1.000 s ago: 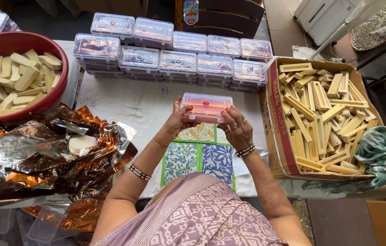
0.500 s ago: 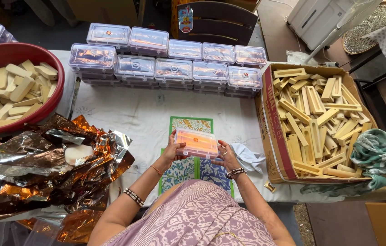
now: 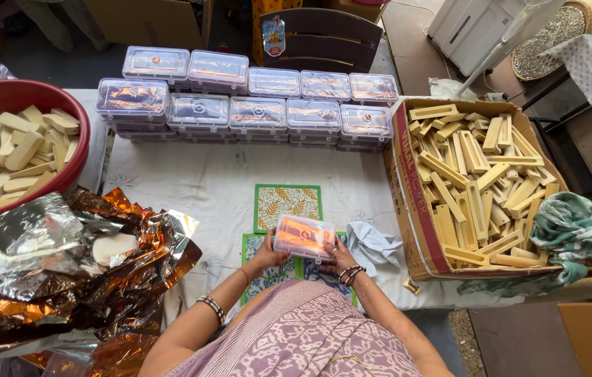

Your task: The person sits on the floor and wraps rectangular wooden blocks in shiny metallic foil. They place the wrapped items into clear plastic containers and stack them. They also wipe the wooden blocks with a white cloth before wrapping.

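**Both hands on one clear lidded box, near table edge**

The table carried everything; its white cloth was bare only in the middle strip. At 3 o'clock sat the cardboard carton of pale wooden sticks, at 9 o'clock the red tub of cream bars, at 12 o'clock two rows of filled clear boxes, at 8 o'clock a heap of copper foil. Patterned tiles lay at 6 o'clock, a white cloth just beside them.

The clear box hovered over the tiles, close to the person's body. The left hand was closed on its left end, the right hand closed on its right end (thumbs on top, as far as could be seen).

Judged step: pressing or checking the lid. It would go well if the box were kept level, pressure spread evenly along both ends, and the corners squeezed one after another so the lid seated all round; resting it on the tiles would steady it.

Hard to make out: the fingers under the box were hidden, so whether the lid was fully latched could not be told. The contents showed only as an orange blur. The tub and foil were cut off at the left edge, and the lower tiles were covered by arms and box.
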